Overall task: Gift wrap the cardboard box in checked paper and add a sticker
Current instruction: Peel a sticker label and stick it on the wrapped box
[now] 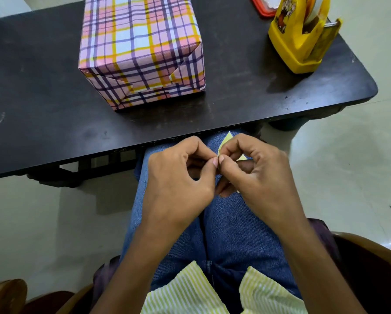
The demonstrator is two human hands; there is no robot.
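The box (pixel 142 48), fully covered in pink, yellow and purple checked paper, stands on the dark table (pixel 42 98) with a folded end facing me. Below the table's front edge, over my lap, both hands meet on a small pale yellow sticker (pixel 226 140). My right hand (pixel 255 168) pinches it between thumb and forefinger, and only its top corner and a sliver at the right show. My left hand (pixel 181 173) pinches at the sticker's left edge with thumb and fingertip.
A yellow tape dispenser (pixel 303 37) stands at the table's right end. A red-rimmed container (pixel 263 6) sits behind it at the far edge. Wooden chair arms (pixel 371 252) flank me. Pale floor lies on both sides of my legs.
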